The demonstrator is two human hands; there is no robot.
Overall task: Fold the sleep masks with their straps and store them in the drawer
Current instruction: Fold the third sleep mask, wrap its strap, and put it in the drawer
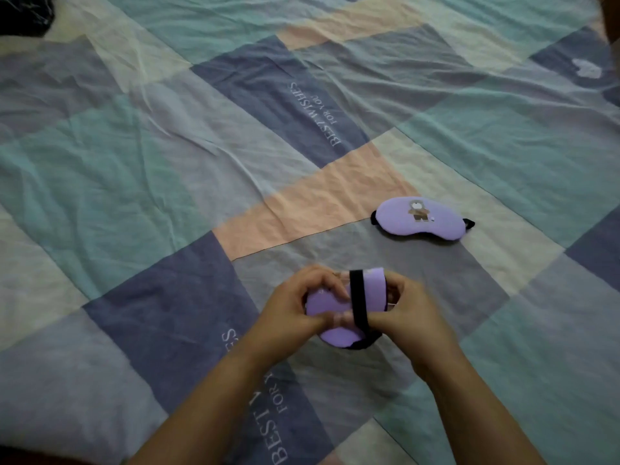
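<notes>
A purple sleep mask point(335, 335), folded over, is held just above the bedsheet between both hands. Its black strap point(358, 297) runs across the folded mask from top to bottom and loops under the lower edge. My left hand point(292, 307) grips the mask's left side, thumb pressed on its front. My right hand point(414, 313) holds the right side, fingers by the strap. A second purple sleep mask point(419, 218) with a small bear print lies flat and unfolded on the sheet farther away to the right, black strap ends showing at both sides. No drawer is in view.
A wrinkled patchwork bedsheet point(167, 162) in teal, navy, peach and cream fills the view, with printed lettering on the navy patches. A dark object point(23, 15) sits at the far left corner. A small white patch point(585, 68) shows at the far right.
</notes>
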